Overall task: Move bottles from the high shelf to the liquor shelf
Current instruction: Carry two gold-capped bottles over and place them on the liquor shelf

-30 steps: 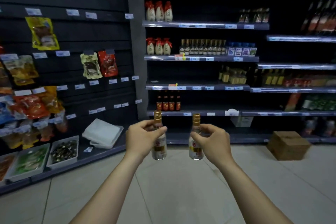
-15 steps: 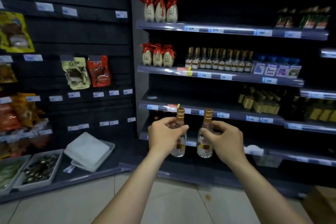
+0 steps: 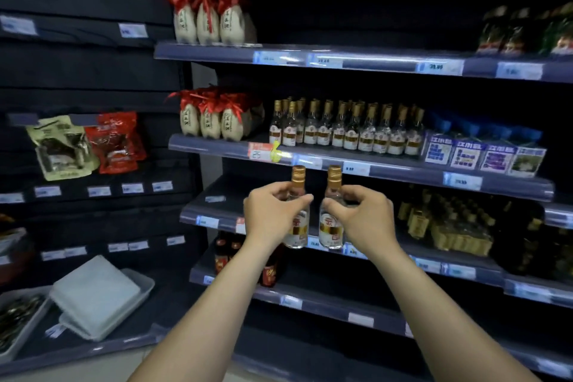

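1. Bottles: two small clear bottles with gold caps and gold-and-white labels are held upright, side by side and close together but apart, in front of the liquor shelf (image 3: 387, 172).
2. Left bottle (image 3: 298, 217): held by the person's left hand (image 3: 273, 220). Thumb and fingers pinch it at the shoulder, just below the neck (the palm covers part of the label).
3. Right bottle (image 3: 331, 220): held by the right hand (image 3: 366, 220) in a mirrored hold, fingers closed round the shoulder from the right side.
4. Position relative to the liquor shelf: both caps stand just below its front price rail, with the bottle bodies in front of the next shelf down.
5. Stock on the liquor shelf: a row of matching gold-capped bottles (image 3: 347, 129) stands at centre. Cream jars with red ribbons (image 3: 214, 118) stand at the left end, blue boxed items (image 3: 483, 153) at the right end.
6. Left of the liquor shelf: a dark slat wall carries hanging snack packets (image 3: 86, 146), with a white tray (image 3: 102, 298) lower down.
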A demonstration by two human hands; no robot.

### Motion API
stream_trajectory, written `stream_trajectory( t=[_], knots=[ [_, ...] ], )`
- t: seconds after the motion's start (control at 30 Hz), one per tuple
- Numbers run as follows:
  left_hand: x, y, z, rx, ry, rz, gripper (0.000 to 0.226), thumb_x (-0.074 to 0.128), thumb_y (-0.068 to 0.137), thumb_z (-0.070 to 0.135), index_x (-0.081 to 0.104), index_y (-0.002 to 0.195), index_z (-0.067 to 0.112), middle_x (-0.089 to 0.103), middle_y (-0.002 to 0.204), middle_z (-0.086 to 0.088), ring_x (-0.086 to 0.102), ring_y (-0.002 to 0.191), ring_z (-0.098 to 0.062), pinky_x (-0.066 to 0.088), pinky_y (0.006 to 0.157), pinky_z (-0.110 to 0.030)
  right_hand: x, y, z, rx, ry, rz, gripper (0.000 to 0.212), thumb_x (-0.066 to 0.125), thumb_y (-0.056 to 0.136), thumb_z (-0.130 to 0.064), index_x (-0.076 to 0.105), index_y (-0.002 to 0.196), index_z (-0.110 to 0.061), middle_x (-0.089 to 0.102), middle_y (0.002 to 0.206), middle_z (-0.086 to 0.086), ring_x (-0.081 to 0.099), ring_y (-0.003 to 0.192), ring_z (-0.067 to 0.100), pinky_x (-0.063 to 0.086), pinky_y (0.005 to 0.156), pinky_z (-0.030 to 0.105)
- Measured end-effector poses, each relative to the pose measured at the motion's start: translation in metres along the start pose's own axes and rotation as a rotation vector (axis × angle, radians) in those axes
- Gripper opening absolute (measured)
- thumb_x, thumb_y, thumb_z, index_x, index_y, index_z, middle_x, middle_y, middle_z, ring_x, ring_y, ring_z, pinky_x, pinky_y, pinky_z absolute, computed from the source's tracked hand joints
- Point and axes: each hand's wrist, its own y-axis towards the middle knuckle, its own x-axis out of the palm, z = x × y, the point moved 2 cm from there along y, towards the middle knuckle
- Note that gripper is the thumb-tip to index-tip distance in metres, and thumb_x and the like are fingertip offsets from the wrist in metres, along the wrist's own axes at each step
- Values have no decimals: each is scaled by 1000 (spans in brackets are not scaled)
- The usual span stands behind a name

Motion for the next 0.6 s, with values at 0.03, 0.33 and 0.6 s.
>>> stream_trajectory(
  t=[0.03,0.33,0.6],
  knots=[
    [16,12,2,-9,-1,17,18,91,66,42,79,77,33,76,76,21,72,76,4,62,78,-34,-4,20,10,-13,3,-12,26,89,77,-33,82,99,-20,68,75,-26,63,74,-18,41,63,-2],
    [95,132,12,-23,64,165,35,92,63,45,80,93,31,77,82,23,72,79,6,63,76,-29,15,163,69,-1,90,-98,27,85,81,-35,82,104,-21,74,87,-21,67,85,-10,40,62,0],
    [127,255,-6,56,70,193,20,91,66,46,77,79,40,76,77,24,72,80,3,62,79,-32,60,271,102,-1,74,-39,48,85,80,-42,77,120,-17,75,106,-13,66,97,2,45,76,9]
  ],
)
